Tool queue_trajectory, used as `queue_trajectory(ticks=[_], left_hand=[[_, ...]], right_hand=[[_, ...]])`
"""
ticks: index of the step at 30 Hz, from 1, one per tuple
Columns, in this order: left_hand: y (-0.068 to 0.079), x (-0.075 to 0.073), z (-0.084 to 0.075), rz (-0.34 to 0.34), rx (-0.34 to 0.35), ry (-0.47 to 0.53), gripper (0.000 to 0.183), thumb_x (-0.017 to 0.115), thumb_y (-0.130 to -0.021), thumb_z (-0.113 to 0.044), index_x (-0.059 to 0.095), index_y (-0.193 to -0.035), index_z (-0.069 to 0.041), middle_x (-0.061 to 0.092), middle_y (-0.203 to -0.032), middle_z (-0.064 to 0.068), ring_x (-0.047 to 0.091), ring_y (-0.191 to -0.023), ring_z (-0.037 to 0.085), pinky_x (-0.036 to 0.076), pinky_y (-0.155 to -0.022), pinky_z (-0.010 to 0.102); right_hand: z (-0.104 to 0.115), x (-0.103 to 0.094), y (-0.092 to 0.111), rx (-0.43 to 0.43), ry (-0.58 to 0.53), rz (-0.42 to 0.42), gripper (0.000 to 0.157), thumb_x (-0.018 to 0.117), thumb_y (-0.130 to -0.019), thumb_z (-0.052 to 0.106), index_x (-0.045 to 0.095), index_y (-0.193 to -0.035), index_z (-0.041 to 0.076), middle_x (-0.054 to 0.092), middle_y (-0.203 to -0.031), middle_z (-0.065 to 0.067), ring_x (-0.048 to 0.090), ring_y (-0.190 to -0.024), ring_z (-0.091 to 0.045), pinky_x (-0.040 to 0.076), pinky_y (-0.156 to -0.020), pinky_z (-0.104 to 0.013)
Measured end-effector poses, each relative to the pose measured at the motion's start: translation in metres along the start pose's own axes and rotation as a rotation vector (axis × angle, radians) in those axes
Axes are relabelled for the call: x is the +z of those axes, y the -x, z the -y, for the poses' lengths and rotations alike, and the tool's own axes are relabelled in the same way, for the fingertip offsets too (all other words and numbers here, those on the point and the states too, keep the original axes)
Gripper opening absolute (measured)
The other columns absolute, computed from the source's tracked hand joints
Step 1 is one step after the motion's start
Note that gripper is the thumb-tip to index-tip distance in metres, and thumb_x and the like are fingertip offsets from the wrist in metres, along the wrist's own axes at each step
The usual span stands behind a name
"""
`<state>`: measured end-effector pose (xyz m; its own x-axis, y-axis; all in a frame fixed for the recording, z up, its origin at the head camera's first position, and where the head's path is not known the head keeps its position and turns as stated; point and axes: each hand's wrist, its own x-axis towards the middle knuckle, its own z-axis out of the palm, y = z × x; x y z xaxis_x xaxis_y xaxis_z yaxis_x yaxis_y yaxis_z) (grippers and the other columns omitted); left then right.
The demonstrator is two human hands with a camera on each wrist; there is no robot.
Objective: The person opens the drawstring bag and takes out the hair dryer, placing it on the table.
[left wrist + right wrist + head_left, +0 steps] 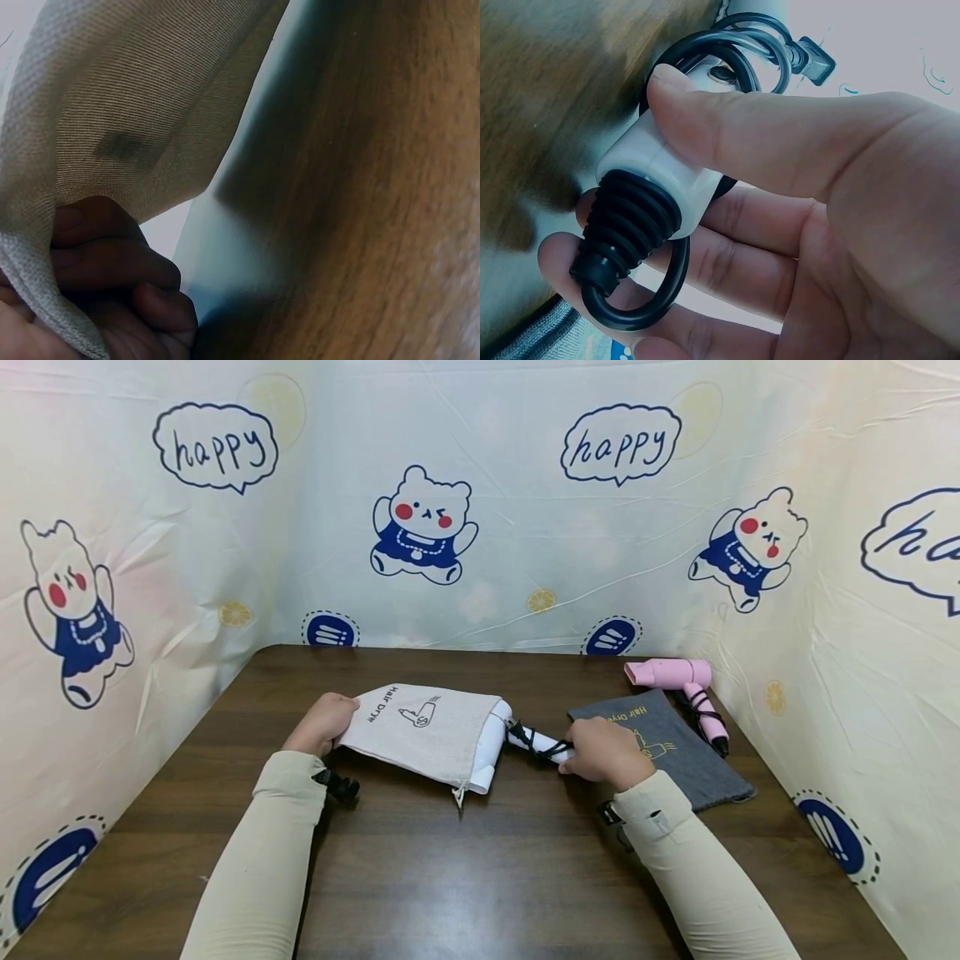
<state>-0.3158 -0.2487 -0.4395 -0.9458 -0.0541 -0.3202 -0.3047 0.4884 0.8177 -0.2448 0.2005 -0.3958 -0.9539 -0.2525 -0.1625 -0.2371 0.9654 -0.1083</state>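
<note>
A beige cloth bag (442, 739) printed "Hair Dryer" is held at its closed left end by my left hand (326, 724). In the left wrist view, curled fingers (112, 262) pinch a fold of the fabric (142, 97). A white hair dryer (491, 747) lies with its body partly inside the bag's mouth; the rest of it is hidden by the cloth. Its handle (656, 165), wound with a black cord (705, 45), sticks out to the right. Thumb and fingers of my right hand (607, 752) grip that handle near its ribbed black end (630, 225).
A dark grey bag (697, 768) with yellow "Hair Dryer" lettering lies flat at the right, partly behind my right hand. Beyond it rests a pink hair dryer (667, 673) with its cord wrapped round the handle. Printed cloth (510, 527) walls the brown table (435, 877) behind and at both sides.
</note>
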Motion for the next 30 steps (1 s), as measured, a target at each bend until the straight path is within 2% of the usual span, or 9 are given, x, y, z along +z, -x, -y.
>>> queue_trajectory(ticks=[14, 22, 30], left_hand=[[-0.0005, -0.0016, 0.0017, 0.011, -0.01, 0.017, 0.053, 0.033, -0.113, -0.026, 0.039, -0.152, 0.01, 0.055, -0.134, 0.02, 0.06, -0.095, 0.021, 0.051, -0.073, 0.03], [0.0016, -0.0053, 0.0012, 0.029, -0.036, 0.067, 0.056, 0.033, -0.113, -0.027, 0.032, -0.156, 0.008, 0.051, -0.141, 0.02, 0.059, -0.106, 0.021, 0.051, -0.079, 0.027], [0.0016, -0.0069, 0.0024, 0.036, -0.034, 0.08, 0.056, 0.032, -0.113, -0.027, 0.03, -0.156, 0.008, 0.052, -0.138, 0.019, 0.06, -0.102, 0.019, 0.052, -0.078, 0.026]], right_hand=[[-0.0015, 0.0022, -0.0002, -0.001, 0.0, 0.0, 0.024, 0.086, -0.083, 0.039, 0.071, -0.084, 0.02, 0.064, -0.076, 0.002, 0.055, -0.068, -0.02, 0.044, -0.059, -0.04], [-0.0011, 0.0023, 0.0, 0.003, -0.002, 0.002, 0.024, 0.086, -0.083, 0.038, 0.071, -0.084, 0.02, 0.064, -0.076, 0.002, 0.055, -0.068, -0.02, 0.043, -0.059, -0.039], [-0.0009, 0.0026, -0.0006, 0.007, -0.003, -0.002, 0.023, 0.086, -0.083, 0.038, 0.072, -0.084, 0.02, 0.064, -0.076, 0.002, 0.056, -0.068, -0.02, 0.044, -0.059, -0.039]])
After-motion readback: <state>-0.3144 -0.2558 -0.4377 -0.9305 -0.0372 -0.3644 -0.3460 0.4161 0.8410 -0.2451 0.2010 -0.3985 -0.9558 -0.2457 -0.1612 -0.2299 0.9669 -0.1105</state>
